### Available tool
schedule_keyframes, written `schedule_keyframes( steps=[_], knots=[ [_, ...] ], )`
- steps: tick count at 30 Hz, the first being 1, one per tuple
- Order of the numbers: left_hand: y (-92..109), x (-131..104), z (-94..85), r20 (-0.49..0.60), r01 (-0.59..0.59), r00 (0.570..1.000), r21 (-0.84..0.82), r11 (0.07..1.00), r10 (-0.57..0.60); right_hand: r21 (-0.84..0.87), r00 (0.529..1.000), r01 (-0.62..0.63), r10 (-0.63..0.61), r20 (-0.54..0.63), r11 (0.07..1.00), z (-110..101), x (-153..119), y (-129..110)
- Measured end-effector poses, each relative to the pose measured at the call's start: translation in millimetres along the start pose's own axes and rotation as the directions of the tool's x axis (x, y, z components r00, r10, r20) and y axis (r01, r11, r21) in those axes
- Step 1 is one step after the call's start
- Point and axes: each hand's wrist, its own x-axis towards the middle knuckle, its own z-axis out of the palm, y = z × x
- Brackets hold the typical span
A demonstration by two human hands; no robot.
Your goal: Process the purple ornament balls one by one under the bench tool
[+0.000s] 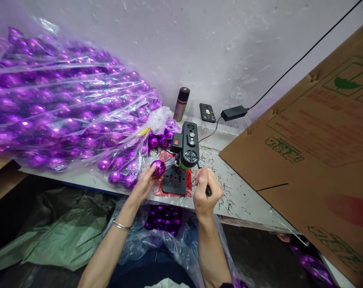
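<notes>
Between thumb and fingers, my left hand [146,181] grips a shiny purple ball ornament [158,168] with a faceted surface. The ball is just left of a small black bench drill press [190,144] with a red switch on its side. My right hand [208,188] is wrapped round the machine's black lever handle [208,191], its end poking out of the fist. Under the machine's head lies a slotted black base plate [174,181] on red plastic film [189,188]. The tool tip is hidden behind the head.
A large clear bag [64,108] of purple balls covers the left. Behind the machine are a flask [181,105], a phone [207,113] and a power adapter [234,113] with a cable. A cardboard box [313,152] blocks the right. Dark shavings litter the white table [244,200].
</notes>
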Motion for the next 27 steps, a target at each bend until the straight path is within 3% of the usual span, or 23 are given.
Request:
schedule_keyframes(
  steps=[3,7,11,14,16,20,27],
  knots=[
    [-19.0,5.1,8.3,-0.057,-0.037,0.997,0.101,0.994,0.043,-0.013,1.000,0.000,0.000,0.016,1.000,-1.4,0.5,-1.0],
    [-38.9,11.4,18.0,0.028,-0.218,0.974,0.385,0.897,0.225,-0.009,1.000,0.016,-0.016,0.021,1.000,-2.5,-2.6,1.5],
    [-45.8,9.8,20.1,0.204,-0.423,0.890,0.704,0.570,0.408,0.000,0.999,0.032,-0.032,0.021,1.000,-2.1,-5.5,3.1],
    [-46.5,8.8,20.9,0.320,-0.503,0.826,0.790,0.350,0.464,-0.003,0.999,0.042,-0.042,0.020,0.999,-2.0,-6.1,2.9],
    [-47.2,8.7,21.8,0.370,-0.533,0.794,0.804,0.262,0.482,0.001,0.999,0.049,-0.049,0.022,0.999,-2.6,-6.3,3.0],
    [-50.7,10.4,22.4,0.411,-0.565,0.761,0.800,0.202,0.501,-0.012,0.997,0.064,-0.064,0.041,0.998,-4.5,-7.7,4.5],
    [-63.9,20.3,20.0,0.425,-0.605,0.722,0.770,0.200,0.546,-0.026,0.996,0.073,-0.071,0.047,0.997,-5.4,-10.9,6.4]
  ],
)
